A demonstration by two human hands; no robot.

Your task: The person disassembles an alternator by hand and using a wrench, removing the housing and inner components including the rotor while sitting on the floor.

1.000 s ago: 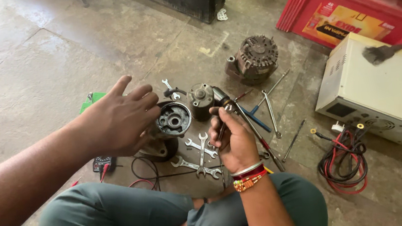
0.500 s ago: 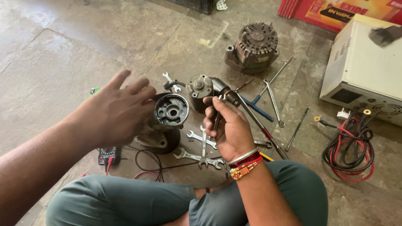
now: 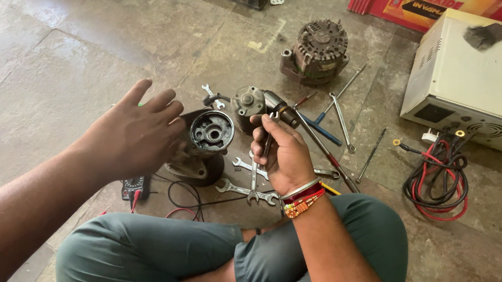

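- left hand [image 3: 135, 136] is resting against the side of the dark round motor housing [image 3: 205, 140], fingers spread and open, steadying more than gripping.
- housing is sitting tilted on the floor [image 3: 46, 86], open bearing face up, spanners [image 3: 248, 180] lying just beside it.
- right hand [image 3: 285, 156] is closed around a small metal tool [image 3: 275, 111], tip pointing up by the housing.
- looks like a mid-strip, tool-lining-up step; next move calls for a firmer left-hand hold on the housing.
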